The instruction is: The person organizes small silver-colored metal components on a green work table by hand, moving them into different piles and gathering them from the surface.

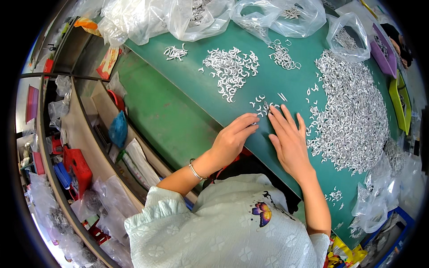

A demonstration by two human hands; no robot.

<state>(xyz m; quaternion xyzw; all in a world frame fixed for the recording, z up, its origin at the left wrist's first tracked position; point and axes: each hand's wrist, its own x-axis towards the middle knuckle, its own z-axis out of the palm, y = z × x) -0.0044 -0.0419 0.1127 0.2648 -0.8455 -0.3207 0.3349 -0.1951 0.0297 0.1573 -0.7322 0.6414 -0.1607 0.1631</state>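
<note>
My left hand is at the near edge of the green table, its fingers curled and pinched together. Whatever lies between those fingertips is too small to make out. Flat on the table with fingers spread is my right hand, its fingertips touching a small scatter of curved silver metal pieces. Two thin metal pins lie just beyond it. A loose pile of similar curved pieces sits farther off to the left. To the right spreads a very large heap of small silver metal pieces.
Clear plastic bags of metal parts line the far edge. Small groups of pins and rings lie before them. Purple and lime-green bins stand at right. Shelving with a red bin runs along the left.
</note>
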